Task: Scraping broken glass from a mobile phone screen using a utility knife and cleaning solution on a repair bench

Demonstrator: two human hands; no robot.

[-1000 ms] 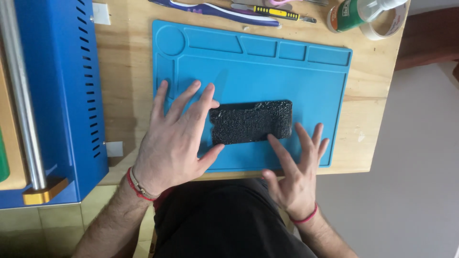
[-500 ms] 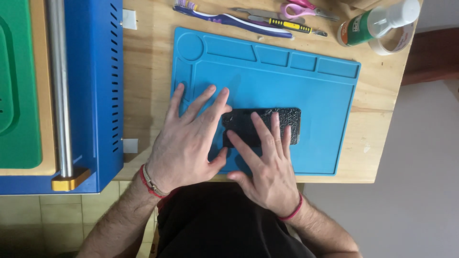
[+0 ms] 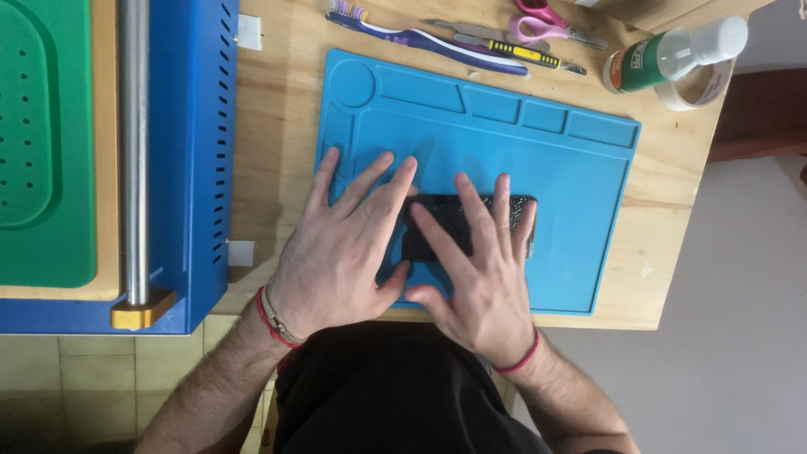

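Black phone point(image 3: 437, 227) flat on blue mat point(image 3: 580, 210), lower centre. Left hand point(image 3: 340, 252) splayed, fingertips touching phone's left end; right hand point(image 3: 479, 269) splayed flat on top, pressing, nothing gripped. Likely thin, stiff, slick, fragile; best held by long edges

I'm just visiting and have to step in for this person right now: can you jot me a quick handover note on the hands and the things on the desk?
Left hand: flat, fingers spread, on the blue mat and the left end of the dark phone.
Right hand: flat, fingers pressing across the phone.
The phone lies flat mid-mat; its surface looks cracked.
Toothbrush, scissors, craft knife and green bottle lie untouched beyond the mat.
Done: phone placed on the mat.
Left: no tool picked up; phone appears unopened.
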